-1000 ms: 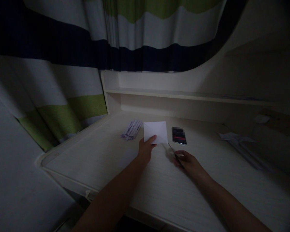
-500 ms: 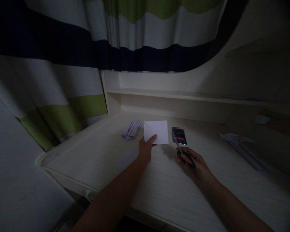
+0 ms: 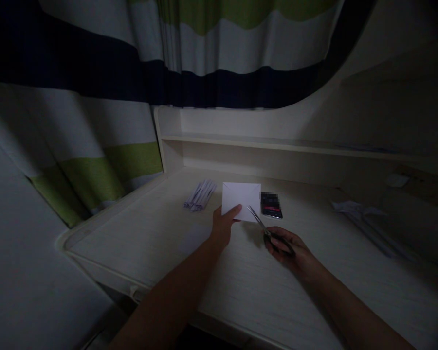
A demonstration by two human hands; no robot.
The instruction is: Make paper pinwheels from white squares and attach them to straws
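My left hand [image 3: 224, 224] pinches a white envelope [image 3: 241, 195] at its lower left, thumb on top and the other fingers mostly hidden beneath. Faint creases run in from the envelope's upper corners. In my right hand [image 3: 286, 248] is a pair of scissors [image 3: 262, 225] with dark handles, the metal blades close together and pointing up and left. Their tips overlap the lower right part of the envelope in this view; whether they touch it I cannot tell. A dark phone [image 3: 271, 205] lies on the desk just right of the envelope.
A bundle of thin white paper strips [image 3: 200, 195] lies left of the envelope on the white desk [image 3: 153, 233]. Nearer me is a pale flat sheet [image 3: 193, 238]. White folded papers [image 3: 361, 218] lie at the right. A shelf [image 3: 248, 141] and striped curtain [image 3: 222, 48] stand behind.
The envelope has shifted slightly right and toward me with my left hand. The scissors have turned further left, their tips now over the envelope and their blades closer together.
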